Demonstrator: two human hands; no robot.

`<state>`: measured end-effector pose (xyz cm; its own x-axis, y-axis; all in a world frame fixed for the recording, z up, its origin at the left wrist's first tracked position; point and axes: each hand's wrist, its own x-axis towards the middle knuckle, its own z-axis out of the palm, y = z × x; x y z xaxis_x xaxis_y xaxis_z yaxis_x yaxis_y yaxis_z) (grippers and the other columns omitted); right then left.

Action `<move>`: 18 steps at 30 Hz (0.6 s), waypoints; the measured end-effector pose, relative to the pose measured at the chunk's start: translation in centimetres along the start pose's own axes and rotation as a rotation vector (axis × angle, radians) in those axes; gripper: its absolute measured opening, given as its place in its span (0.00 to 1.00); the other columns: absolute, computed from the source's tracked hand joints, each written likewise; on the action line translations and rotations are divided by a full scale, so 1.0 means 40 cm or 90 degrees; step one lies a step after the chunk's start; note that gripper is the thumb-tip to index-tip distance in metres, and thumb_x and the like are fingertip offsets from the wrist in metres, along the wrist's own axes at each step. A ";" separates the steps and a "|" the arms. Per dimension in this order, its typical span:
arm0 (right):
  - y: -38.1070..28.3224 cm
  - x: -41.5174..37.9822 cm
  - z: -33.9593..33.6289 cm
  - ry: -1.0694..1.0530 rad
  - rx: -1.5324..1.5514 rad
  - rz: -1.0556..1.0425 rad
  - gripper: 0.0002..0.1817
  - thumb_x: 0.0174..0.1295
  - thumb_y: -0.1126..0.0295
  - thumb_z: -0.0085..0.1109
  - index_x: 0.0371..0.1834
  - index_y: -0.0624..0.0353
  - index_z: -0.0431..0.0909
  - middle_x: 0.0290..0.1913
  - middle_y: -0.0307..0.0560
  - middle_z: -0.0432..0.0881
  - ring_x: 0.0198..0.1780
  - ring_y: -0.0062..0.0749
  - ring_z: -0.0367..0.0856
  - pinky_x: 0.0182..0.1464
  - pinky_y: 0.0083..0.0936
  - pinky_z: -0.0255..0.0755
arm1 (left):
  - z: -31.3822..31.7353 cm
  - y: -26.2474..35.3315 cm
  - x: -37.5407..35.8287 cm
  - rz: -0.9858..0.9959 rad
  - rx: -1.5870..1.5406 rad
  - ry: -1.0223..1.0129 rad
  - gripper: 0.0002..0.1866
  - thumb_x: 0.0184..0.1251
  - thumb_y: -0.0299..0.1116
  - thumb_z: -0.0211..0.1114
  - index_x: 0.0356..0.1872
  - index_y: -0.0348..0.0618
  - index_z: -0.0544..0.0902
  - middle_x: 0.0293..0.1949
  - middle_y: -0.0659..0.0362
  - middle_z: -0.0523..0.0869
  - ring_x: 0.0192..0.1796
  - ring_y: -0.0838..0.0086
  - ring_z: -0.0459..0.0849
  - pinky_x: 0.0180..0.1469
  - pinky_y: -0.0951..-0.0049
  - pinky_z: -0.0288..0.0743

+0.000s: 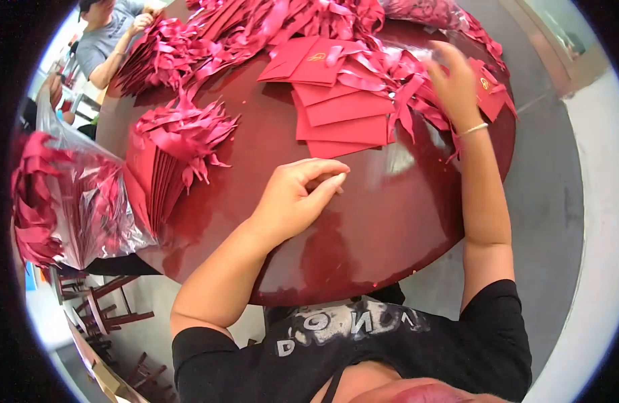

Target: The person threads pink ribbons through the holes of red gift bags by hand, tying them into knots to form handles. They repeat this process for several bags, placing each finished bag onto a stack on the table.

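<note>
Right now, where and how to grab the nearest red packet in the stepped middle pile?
Pinch the near edge of the nearest red packet, coming from the wearer's side. That edge juts past the pile with no ribbon across it; the ribbons bunch beyond, toward the right. Of the two hands, the left hand looks better placed.

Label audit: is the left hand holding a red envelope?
No, the left hand shows nothing between thumb and fingers, over bare tabletop.
</note>
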<state>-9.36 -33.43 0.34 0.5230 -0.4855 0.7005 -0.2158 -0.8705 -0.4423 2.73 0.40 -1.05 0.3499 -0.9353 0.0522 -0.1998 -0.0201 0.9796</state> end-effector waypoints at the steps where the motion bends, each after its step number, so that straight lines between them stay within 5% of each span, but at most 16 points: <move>1: -0.092 0.001 0.042 -0.078 0.084 0.005 0.25 0.62 0.60 0.71 0.58 0.63 0.81 0.59 0.57 0.82 0.64 0.51 0.78 0.68 0.39 0.71 | 0.002 -0.004 -0.001 0.013 0.019 -0.006 0.11 0.75 0.28 0.63 0.51 0.33 0.87 0.46 0.57 0.89 0.42 0.77 0.88 0.48 0.74 0.82; 6: -0.276 0.009 0.229 -0.248 -0.077 -0.311 0.27 0.58 0.70 0.62 0.63 0.62 0.75 0.63 0.58 0.79 0.69 0.53 0.74 0.70 0.42 0.69 | -0.001 0.009 -0.002 0.096 0.145 -0.024 0.11 0.70 0.30 0.68 0.48 0.35 0.87 0.40 0.51 0.90 0.40 0.73 0.89 0.45 0.73 0.81; 9: -0.308 0.013 0.273 -0.437 -0.189 -0.175 0.21 0.58 0.72 0.58 0.57 0.61 0.78 0.58 0.56 0.82 0.64 0.52 0.78 0.66 0.50 0.71 | -0.010 0.002 0.001 0.162 0.158 0.003 0.10 0.70 0.30 0.68 0.47 0.35 0.87 0.40 0.52 0.91 0.39 0.71 0.89 0.43 0.73 0.81; 12: -0.299 0.029 0.302 -0.455 -0.184 -0.133 0.17 0.60 0.73 0.56 0.54 0.57 0.81 0.57 0.50 0.84 0.63 0.48 0.80 0.66 0.50 0.70 | -0.029 0.019 0.000 0.157 0.167 0.023 0.12 0.69 0.30 0.69 0.49 0.36 0.87 0.47 0.49 0.90 0.47 0.64 0.90 0.51 0.69 0.82; 15: -0.275 0.020 0.278 -0.190 -0.183 -0.326 0.14 0.61 0.73 0.54 0.49 0.56 0.82 0.56 0.45 0.85 0.62 0.42 0.81 0.68 0.46 0.68 | -0.035 0.000 0.014 0.287 0.290 0.235 0.17 0.67 0.31 0.71 0.55 0.38 0.85 0.58 0.45 0.85 0.60 0.56 0.85 0.65 0.62 0.76; 16: -0.295 0.025 0.249 -0.123 -0.168 -0.368 0.14 0.60 0.71 0.55 0.49 0.55 0.82 0.55 0.44 0.85 0.61 0.41 0.81 0.70 0.44 0.65 | -0.044 0.017 0.009 0.271 0.351 0.296 0.27 0.64 0.32 0.73 0.65 0.41 0.79 0.70 0.41 0.75 0.73 0.49 0.72 0.76 0.56 0.63; 18: -0.346 0.019 0.190 -0.068 -0.127 -0.440 0.14 0.60 0.70 0.56 0.49 0.55 0.82 0.55 0.44 0.85 0.61 0.40 0.82 0.70 0.44 0.66 | -0.064 0.051 0.008 0.319 0.455 0.445 0.36 0.60 0.32 0.76 0.70 0.42 0.73 0.75 0.39 0.65 0.77 0.44 0.63 0.78 0.51 0.56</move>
<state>0.31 -21.13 2.74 0.6694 0.1826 0.7201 0.0527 -0.9786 0.1991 4.78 0.96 1.47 0.4749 -0.4942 0.7282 -0.8641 -0.1049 0.4923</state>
